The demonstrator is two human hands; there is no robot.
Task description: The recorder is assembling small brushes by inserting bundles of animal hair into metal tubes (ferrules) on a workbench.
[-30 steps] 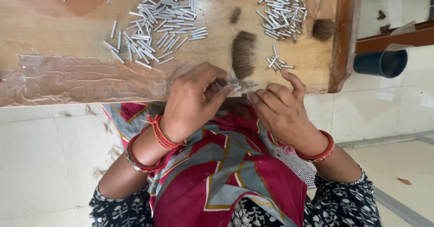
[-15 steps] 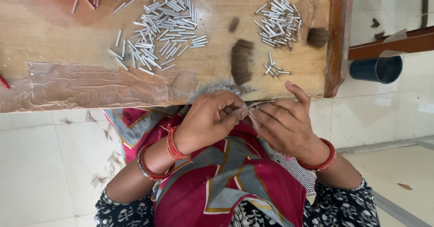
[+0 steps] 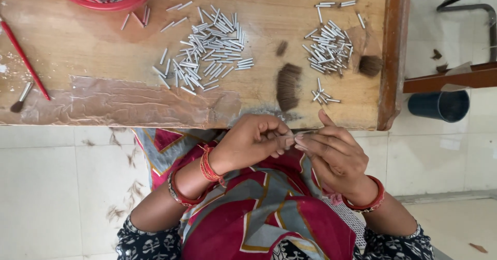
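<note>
Tube (image 3: pixel 305 132): thin metal, long axis level along the desk (image 3: pixel 103 58) edge, just below it.
Left hand (image 3: pixel 253 142): you pinch its left end.
Right hand (image 3: pixel 331 154): you pinch its right end.

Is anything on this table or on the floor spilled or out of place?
Yes. A few metal tubes lie on the wooden table just outside the red bowl, apart from the main piles. Loose brown bristles are scattered on the tiled floor.
</note>
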